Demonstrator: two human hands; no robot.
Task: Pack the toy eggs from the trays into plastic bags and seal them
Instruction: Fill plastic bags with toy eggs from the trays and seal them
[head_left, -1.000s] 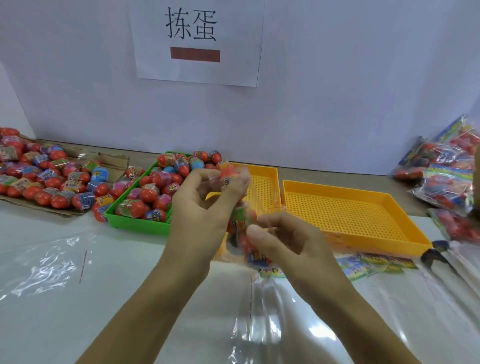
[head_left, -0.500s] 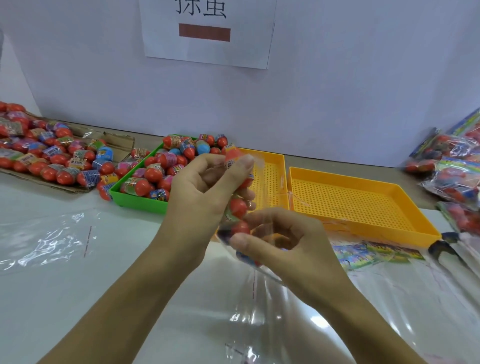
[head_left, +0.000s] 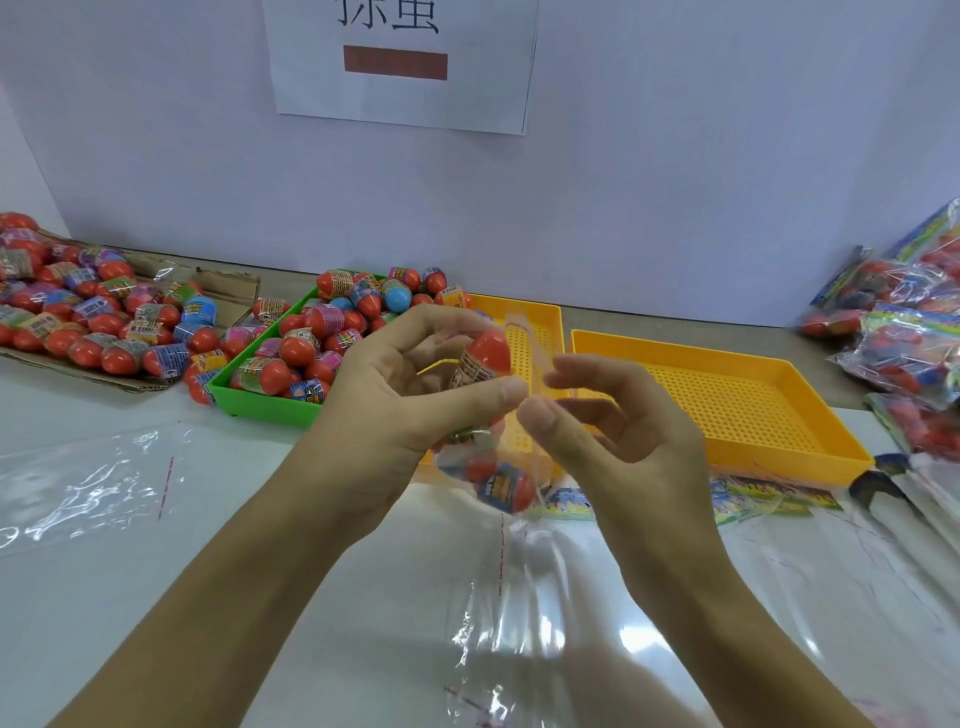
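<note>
Toy eggs (head_left: 485, 358) sit in a clear bag (head_left: 493, 462) above the near table, gripped by the left hand (head_left: 410, 395); the right hand (head_left: 618, 431), fingers loosely spread, probably seals its mouth next

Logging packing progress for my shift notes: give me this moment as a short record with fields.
left hand: grips a clear bag with toy eggs inside
right hand: fingers curled beside the bag's top; a pinch on the film cannot be told
green tray: heaped with eggs
yellow tray: no eggs
filled bags: piled far right
</note>
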